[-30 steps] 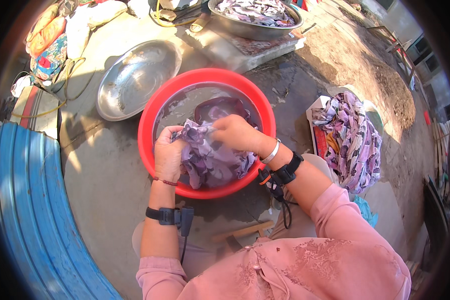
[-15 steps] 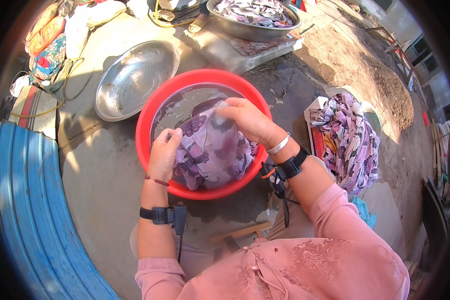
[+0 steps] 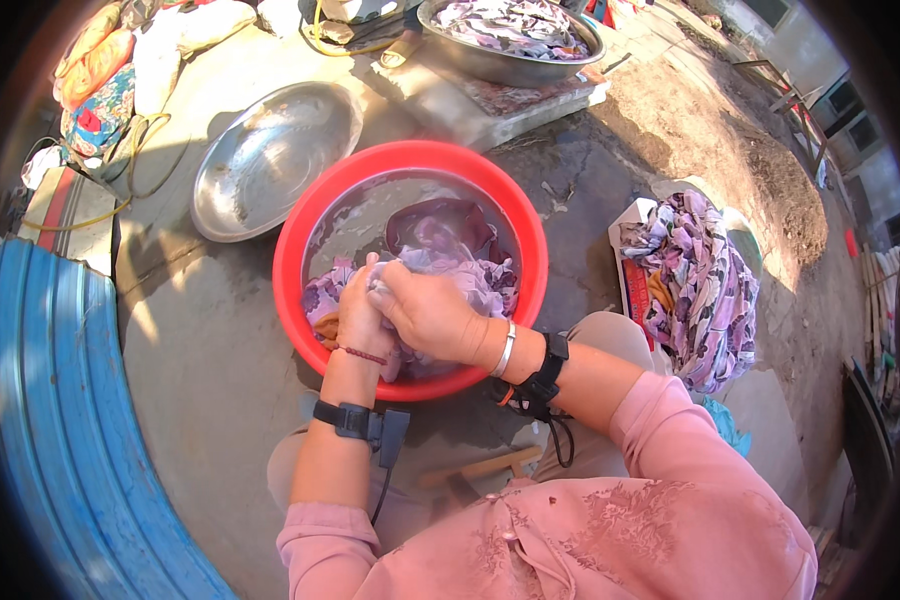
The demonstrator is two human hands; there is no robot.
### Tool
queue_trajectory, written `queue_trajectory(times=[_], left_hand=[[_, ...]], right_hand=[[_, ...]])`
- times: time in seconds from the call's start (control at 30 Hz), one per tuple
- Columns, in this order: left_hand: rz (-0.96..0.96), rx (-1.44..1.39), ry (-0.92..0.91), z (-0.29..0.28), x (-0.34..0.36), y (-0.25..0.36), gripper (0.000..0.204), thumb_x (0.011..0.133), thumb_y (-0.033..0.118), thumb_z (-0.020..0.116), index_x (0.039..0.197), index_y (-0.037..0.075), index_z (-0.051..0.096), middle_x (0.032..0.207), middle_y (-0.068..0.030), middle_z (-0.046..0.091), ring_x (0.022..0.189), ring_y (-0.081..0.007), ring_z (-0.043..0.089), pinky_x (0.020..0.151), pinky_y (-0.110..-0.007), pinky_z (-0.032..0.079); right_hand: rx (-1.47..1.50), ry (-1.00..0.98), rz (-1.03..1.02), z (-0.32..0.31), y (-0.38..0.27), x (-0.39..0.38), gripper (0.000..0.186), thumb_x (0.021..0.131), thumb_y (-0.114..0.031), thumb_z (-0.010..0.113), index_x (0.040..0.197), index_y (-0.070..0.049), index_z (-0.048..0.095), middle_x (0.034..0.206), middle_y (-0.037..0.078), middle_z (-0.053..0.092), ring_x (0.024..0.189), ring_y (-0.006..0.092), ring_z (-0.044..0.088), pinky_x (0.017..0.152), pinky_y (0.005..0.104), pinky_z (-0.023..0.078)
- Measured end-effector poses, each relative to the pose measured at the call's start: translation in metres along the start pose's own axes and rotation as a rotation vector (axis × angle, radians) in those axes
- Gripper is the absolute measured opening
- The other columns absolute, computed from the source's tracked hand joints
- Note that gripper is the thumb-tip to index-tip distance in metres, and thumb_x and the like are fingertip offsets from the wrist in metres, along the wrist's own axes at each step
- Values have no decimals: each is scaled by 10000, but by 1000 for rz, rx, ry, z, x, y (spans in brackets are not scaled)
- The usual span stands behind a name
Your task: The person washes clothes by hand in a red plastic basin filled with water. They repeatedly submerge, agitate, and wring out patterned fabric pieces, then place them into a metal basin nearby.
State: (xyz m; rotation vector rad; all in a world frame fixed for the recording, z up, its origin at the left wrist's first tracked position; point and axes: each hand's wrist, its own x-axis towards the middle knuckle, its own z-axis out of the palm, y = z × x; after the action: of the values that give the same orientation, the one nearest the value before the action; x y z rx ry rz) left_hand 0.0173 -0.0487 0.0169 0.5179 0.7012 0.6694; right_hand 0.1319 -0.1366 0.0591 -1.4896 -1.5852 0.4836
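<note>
A red plastic basin (image 3: 288, 240) of cloudy water stands in front of me. Purple patterned cloth (image 3: 485, 285) lies bunched in it, partly under water, with a dark purple patch toward the far side and a mustard bit at the left. Over the near half of the basin, my left hand (image 3: 358, 308) and my right hand (image 3: 425, 310) are pressed together, both closed on a bunch of this cloth. Little of the gripped part shows between the fingers. Below my hands, cloth hangs toward the near rim.
An oval metal basin (image 3: 260, 165) lies at the far left. Another metal basin (image 3: 530, 66) heaped with patterned cloth rests on a stone slab (image 3: 470, 115). To the right, a cloth pile (image 3: 700, 290) fills a box. Blue corrugated sheet (image 3: 60, 420) borders the left.
My hands have come together and moved nearer to me. The cloth that was held spread between them is now bunched in their grip, uncovering the dark purple part in the water.
</note>
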Motion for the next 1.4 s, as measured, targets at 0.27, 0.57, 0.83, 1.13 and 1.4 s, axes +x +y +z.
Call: queue_trajectory(times=[0.27,0.57,0.83,1.13,1.4], left_hand=[[-74,124,9,28,-12,-8,296,1076,298,512,1172,51,645,1077,-57,695,948,-162,669,804,-333,552],[-25,188,83,26,-6,-27,351,1077,325,495,1248,45,622,1167,-73,679,1029,-176,650,913,-337,527],[28,117,189,-11,8,-14,326,1075,289,507,1226,22,617,1169,-74,666,1035,-166,640,925,-324,516],[19,185,129,10,-4,-8,265,1079,294,482,1122,79,632,1098,-42,663,974,-151,625,874,-337,516],[-1,73,-81,28,-18,0,332,1065,293,521,1238,26,613,1198,-107,689,1073,-226,679,956,-391,548]], right_hand=[[-73,155,311,-2,40,24,280,1028,-304,521,1006,-28,479,822,269,666,835,476,660,724,566,503],[-78,269,292,-3,34,26,258,1022,-264,559,922,-31,511,726,238,612,715,456,619,613,530,457],[37,-2,180,16,-5,-6,291,1048,-307,464,1046,-16,469,843,285,670,834,497,658,762,571,517],[15,47,183,11,0,3,275,1045,-294,475,1032,-19,471,834,296,665,816,504,657,741,588,506],[98,260,363,-17,55,40,286,1017,-277,567,1017,6,607,890,248,699,868,396,691,772,479,518]])
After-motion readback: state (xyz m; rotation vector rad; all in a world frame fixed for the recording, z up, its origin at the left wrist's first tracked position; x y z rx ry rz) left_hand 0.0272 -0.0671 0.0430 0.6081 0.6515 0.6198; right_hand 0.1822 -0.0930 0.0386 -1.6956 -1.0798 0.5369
